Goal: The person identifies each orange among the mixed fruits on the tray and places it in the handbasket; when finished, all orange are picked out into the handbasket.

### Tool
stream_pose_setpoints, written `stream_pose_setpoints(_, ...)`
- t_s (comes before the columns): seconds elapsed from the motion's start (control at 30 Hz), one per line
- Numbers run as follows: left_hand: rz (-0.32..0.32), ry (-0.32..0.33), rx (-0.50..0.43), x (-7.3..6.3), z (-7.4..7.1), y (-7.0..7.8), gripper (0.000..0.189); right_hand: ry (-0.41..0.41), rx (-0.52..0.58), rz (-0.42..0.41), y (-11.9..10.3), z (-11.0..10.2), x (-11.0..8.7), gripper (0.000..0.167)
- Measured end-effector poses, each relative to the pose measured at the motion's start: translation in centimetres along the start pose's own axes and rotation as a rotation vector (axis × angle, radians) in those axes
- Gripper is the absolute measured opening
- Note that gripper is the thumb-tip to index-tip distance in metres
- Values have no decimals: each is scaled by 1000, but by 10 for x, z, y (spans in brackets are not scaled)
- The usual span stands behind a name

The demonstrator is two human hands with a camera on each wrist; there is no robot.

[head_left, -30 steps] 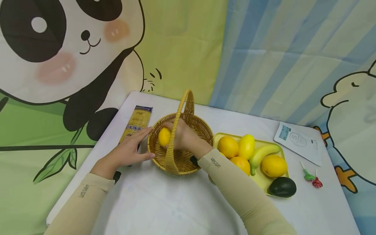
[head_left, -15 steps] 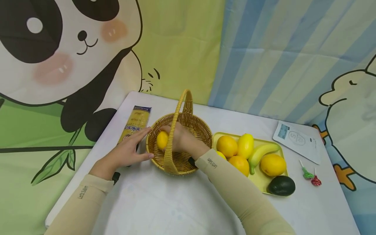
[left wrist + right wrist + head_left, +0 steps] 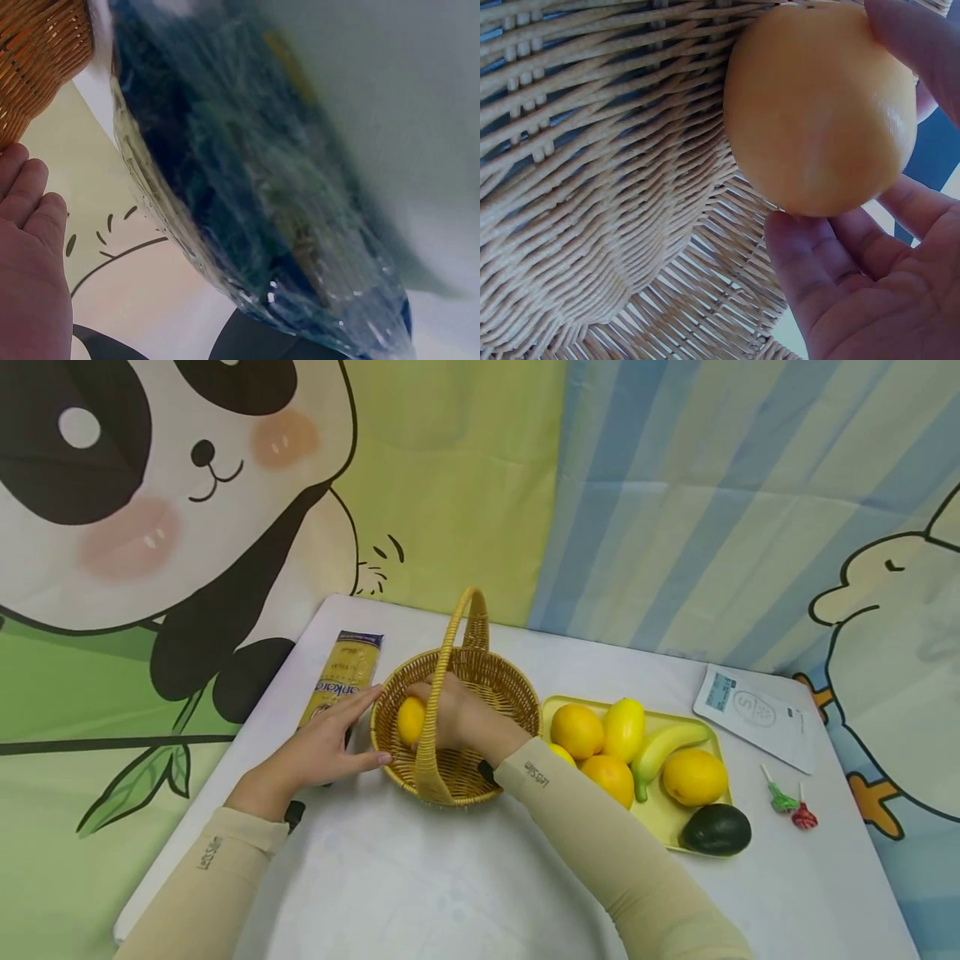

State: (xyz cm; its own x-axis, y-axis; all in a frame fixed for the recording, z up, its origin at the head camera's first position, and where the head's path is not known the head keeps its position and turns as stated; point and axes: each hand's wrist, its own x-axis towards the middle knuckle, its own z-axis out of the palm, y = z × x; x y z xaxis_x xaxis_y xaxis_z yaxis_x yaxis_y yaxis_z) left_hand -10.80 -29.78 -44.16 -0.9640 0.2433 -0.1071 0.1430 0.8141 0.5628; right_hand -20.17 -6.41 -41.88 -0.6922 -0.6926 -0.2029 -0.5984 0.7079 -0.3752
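Observation:
In the head view my right hand (image 3: 468, 720) reaches under the handle into a wicker basket (image 3: 517, 689). It grips a smooth orange-yellow fruit (image 3: 410, 722) by the basket's left inner wall. Up close in the right wrist view, thumb and fingers lie on either side of this rounded fruit (image 3: 817, 112), beside the woven wall (image 3: 607, 187). My left hand (image 3: 322, 750) rests at the basket's outer left side, fingertips at the rim, thumb apart and pointing right. Its straight fingers touch the wicker in the left wrist view; most of the palm is cut off there.
A yellow tray (image 3: 660, 822) right of the basket bears oranges, yellow fruits, a banana (image 3: 663, 753) and an avocado (image 3: 716, 830). A pasta packet (image 3: 348, 664) lies partly behind my left hand. Farther right are a white pouch (image 3: 756, 717) and two lollipops (image 3: 804, 816).
The whole scene has shifted slightly left in the head view. Both hands keep about the same place at the basket, the right still holding the fruit.

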Motion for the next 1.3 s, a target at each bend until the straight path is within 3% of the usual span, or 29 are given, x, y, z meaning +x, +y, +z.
stream_pose_setpoints(0.23, -4, -15, 6, 4, 1, 1, 113, 41, -1, -43, 3, -7, -5, 95)
stream_pose_setpoints(0.43, 0, -16, 9, 7, 0, 1, 112, 99, -49, -76, 8, -21, -16, 91)
stream_pose_setpoints(0.63, 12, -14, 9, 9, 0, 1, 111, 172, -89, -55, 14, -46, -38, 88)
stream_pose_setpoints(0.93, 11, -8, 6, 5, 0, -3, 110, 253, -33, -40, 23, -77, -72, 93)
stream_pose_setpoints(1.3, 28, 0, 19, 4, 2, -5, 110, 344, -8, -15, 35, -102, -117, 92)
